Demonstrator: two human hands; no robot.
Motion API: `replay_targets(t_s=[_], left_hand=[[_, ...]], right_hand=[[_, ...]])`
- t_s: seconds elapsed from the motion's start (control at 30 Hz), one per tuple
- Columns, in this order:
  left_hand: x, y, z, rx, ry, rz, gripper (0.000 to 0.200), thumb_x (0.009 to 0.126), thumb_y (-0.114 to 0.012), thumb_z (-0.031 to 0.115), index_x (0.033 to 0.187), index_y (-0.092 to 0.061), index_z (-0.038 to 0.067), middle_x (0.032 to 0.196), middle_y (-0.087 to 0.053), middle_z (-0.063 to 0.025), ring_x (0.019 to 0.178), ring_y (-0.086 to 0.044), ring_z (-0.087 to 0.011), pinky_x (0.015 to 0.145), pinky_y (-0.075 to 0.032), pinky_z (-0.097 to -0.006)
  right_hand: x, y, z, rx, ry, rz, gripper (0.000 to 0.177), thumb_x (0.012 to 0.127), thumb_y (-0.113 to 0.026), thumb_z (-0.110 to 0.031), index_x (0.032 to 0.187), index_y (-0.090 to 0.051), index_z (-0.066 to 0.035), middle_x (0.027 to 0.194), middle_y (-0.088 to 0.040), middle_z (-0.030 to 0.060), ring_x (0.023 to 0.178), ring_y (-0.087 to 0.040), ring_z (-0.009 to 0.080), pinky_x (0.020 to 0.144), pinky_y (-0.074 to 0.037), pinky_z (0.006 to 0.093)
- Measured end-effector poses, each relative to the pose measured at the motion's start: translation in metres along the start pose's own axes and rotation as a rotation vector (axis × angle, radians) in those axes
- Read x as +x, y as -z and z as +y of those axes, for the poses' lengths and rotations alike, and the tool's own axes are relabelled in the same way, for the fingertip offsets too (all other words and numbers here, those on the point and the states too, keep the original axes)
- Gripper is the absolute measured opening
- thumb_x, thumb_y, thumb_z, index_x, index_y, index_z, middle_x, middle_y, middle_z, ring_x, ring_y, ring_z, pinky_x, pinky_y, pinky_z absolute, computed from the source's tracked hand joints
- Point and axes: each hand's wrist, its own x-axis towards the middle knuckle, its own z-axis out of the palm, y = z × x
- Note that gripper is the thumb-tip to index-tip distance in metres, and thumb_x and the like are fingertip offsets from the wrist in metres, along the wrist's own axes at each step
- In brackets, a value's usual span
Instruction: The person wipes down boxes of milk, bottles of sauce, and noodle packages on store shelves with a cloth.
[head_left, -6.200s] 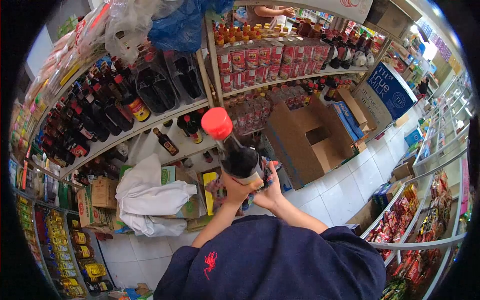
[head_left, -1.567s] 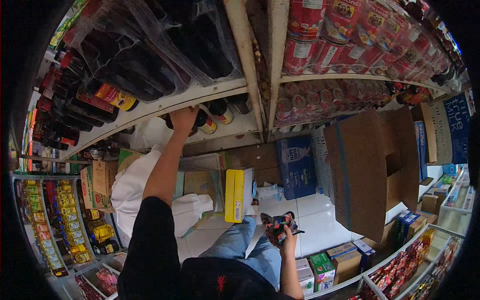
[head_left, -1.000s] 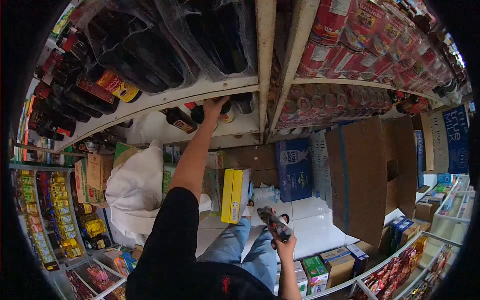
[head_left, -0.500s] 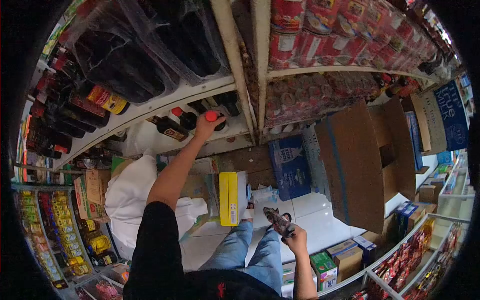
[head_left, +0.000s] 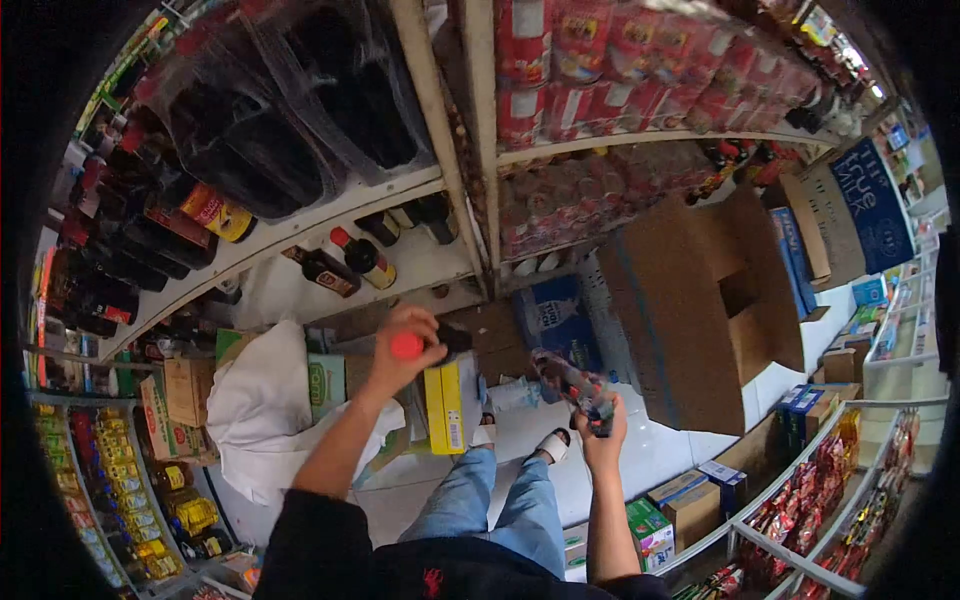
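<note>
**Both grips full at mid-frame**

The brown carton [head_left: 655, 315] gapes right of centre; the yellow box [head_left: 440, 420] sits lower, just left of centre. Just above it in the frame, my left hand [head_left: 392, 369] is clamped below the red cap of a dark bottle [head_left: 455, 342]. Right of centre, my right hand [head_left: 607, 437] clasps a bunched patterned cloth [head_left: 570, 383].

I'd keep the neck grip snug, the bottle's base clear of the yellow box, the cloth gathered. Upper right, a blue-and-white box [head_left: 866, 215] reads "TH true MILK"; my bottle shows no readable label.
</note>
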Motion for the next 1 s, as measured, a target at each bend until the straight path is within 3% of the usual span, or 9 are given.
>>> replay_targets(t_s=[0.27, 0.4, 0.47, 0.5, 0.6, 0.73, 0.8, 0.93, 1.0], left_hand=[[-0.055, -0.011, 0.123, -0.247, -0.141, -0.175, 0.017, 0.055, -0.071, 0.014, 0.068, -0.063, 0.009, 0.104, -0.054, -0.0079, 0.104, -0.047, -0.0264, 0.092, -0.032, -0.0403], [-0.074, -0.024, 0.153, -0.376, -0.307, -0.319, 0.017, 0.054, -0.069, 0.015, 0.069, -0.064, 0.009, 0.118, -0.046, -0.0134, 0.119, -0.035, -0.034, 0.103, -0.017, -0.044], [-0.083, -0.027, 0.163, -0.17, -0.343, -0.508, 0.017, 0.053, -0.069, 0.015, 0.067, -0.062, 0.008, 0.116, -0.046, -0.013, 0.115, -0.038, -0.0309, 0.101, -0.021, -0.0433], [-0.088, -0.033, 0.177, -0.283, -0.242, -0.318, 0.019, 0.053, -0.07, 0.016, 0.065, -0.059, 0.006, 0.106, -0.049, -0.0105, 0.104, -0.046, -0.0263, 0.094, -0.03, -0.0391], [-0.08, -0.029, 0.202, -0.307, -0.141, -0.497, 0.02, 0.052, -0.072, 0.019, 0.06, -0.059, 0.006, 0.1, -0.047, -0.0072, 0.091, -0.05, -0.0225, 0.082, -0.036, -0.031], [-0.072, -0.042, 0.248, -0.209, -0.362, -0.325, 0.02, 0.048, -0.071, 0.019, 0.057, -0.058, 0.005, 0.092, -0.046, -0.0058, 0.079, -0.052, -0.0209, 0.073, -0.038, -0.0293], [-0.065, -0.046, 0.277, -0.232, -0.298, -0.275, 0.016, 0.05, -0.068, 0.016, 0.056, -0.057, 0.005, 0.081, -0.052, -0.0092, 0.072, -0.054, -0.0253, 0.072, -0.04, -0.0302], [-0.043, -0.07, 0.32, -0.177, -0.366, -0.089, 0.018, 0.046, -0.067, 0.015, 0.048, -0.053, 0.005, 0.075, -0.053, -0.009, 0.068, -0.054, -0.0215, 0.07, -0.04, -0.0298], [-0.033, -0.081, 0.351, -0.274, -0.334, -0.044, 0.019, 0.048, -0.067, 0.013, 0.058, -0.056, 0.003, 0.069, -0.055, -0.0067, 0.064, -0.053, -0.0166, 0.07, -0.04, -0.0271]], right_hand=[[-0.036, 0.027, -0.111, 0.462, -0.088, -0.21, 0.028, 0.076, -0.061, -0.009, 0.102, -0.053, -0.001, 0.086, -0.059, 0.0025, 0.077, -0.054, 0.0111, 0.07, -0.043, 0.0259], [-0.067, 0.05, -0.157, 0.663, -0.076, -0.354, 0.029, 0.077, -0.06, -0.008, 0.105, -0.053, -0.001, 0.091, -0.058, 0.0023, 0.082, -0.053, 0.0102, 0.073, -0.043, 0.0255], [-0.076, 0.061, -0.171, 0.713, -0.062, -0.383, 0.029, 0.078, -0.06, -0.008, 0.105, -0.052, -0.001, 0.093, -0.057, 0.002, 0.084, -0.052, 0.01, 0.074, -0.043, 0.0255], [-0.078, 0.066, -0.174, 0.701, -0.039, -0.431, 0.033, 0.078, -0.061, -0.009, 0.108, -0.051, -0.001, 0.097, -0.056, 0.0026, 0.089, -0.051, 0.0104, 0.078, -0.041, 0.0262], [-0.084, 0.087, -0.179, 0.673, 0.018, -0.434, 0.04, 0.077, -0.063, -0.014, 0.112, -0.047, -0.002, 0.107, -0.052, 0.0035, 0.097, -0.048, 0.0114, 0.085, -0.039, 0.0282], [-0.084, 0.111, -0.139, 0.929, 0.098, -0.317, 0.045, 0.076, -0.064, -0.019, 0.113, -0.044, -0.003, 0.114, -0.046, 0.0053, 0.102, -0.047, 0.0157, 0.088, -0.037, 0.0314], [-0.078, 0.127, -0.107, 0.583, 0.228, -0.553, 0.049, 0.075, -0.065, -0.021, 0.114, -0.042, -0.004, 0.111, -0.047, 0.007, 0.103, -0.046, 0.0171, 0.088, -0.037, 0.0311], [-0.081, 0.157, -0.111, 0.29, 0.548, -0.441, 0.07, 0.065, -0.072, -0.028, 0.119, -0.037, -0.002, 0.109, -0.042, 0.0119, 0.102, -0.044, 0.023, 0.088, -0.036, 0.0323], [-0.064, 0.174, -0.109, 0.261, 0.59, -0.396, 0.074, 0.064, -0.074, -0.03, 0.121, -0.035, -0.002, 0.113, -0.04, 0.0132, 0.105, -0.042, 0.0241, 0.089, -0.036, 0.0326]])
